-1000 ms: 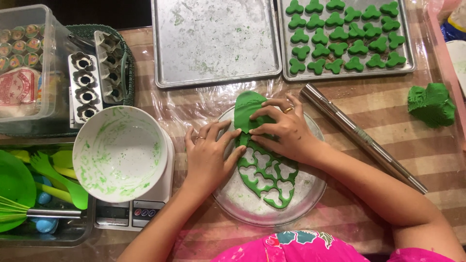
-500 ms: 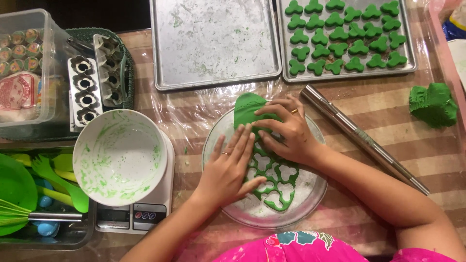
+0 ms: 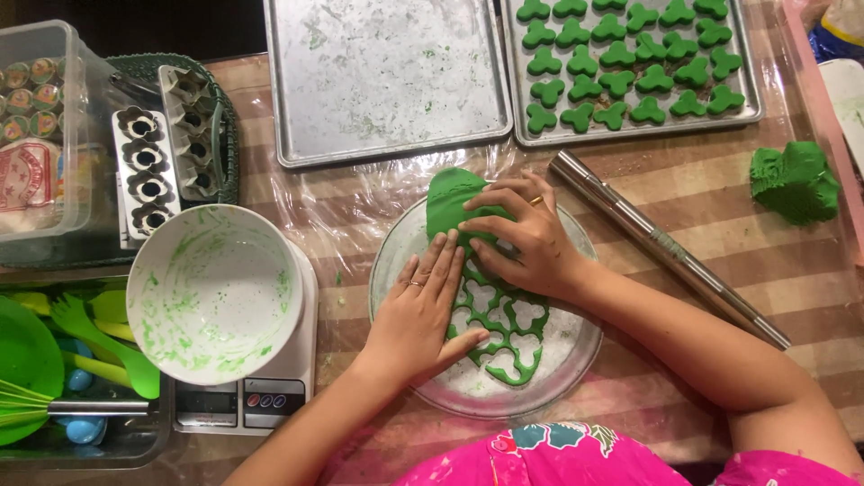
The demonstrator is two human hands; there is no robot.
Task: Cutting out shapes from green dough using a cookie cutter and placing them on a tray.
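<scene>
A rolled sheet of green dough [image 3: 498, 329] with several clover-shaped holes cut out lies on a round glass plate [image 3: 576, 360]. My right hand [image 3: 526, 238] pinches and lifts the uncut far end of the dough [image 3: 447, 200], folding it back. My left hand [image 3: 421, 310] lies flat with fingers spread on the left side of the dough sheet, pressing it against the plate. A ring shows on each hand.
A baking tray [image 3: 747, 85] with several green clover shapes sits far right; a bare floured tray [image 3: 387, 81] far centre. A metal rolling pin [image 3: 666, 247] lies right of the plate, a green dough lump [image 3: 796, 180] beyond. A smeared white bowl [image 3: 216, 292] stands on a scale [image 3: 238, 405] left.
My left hand has slid right from the plate's rim onto the dough sheet. My right hand stays gripping the dough's far end.
</scene>
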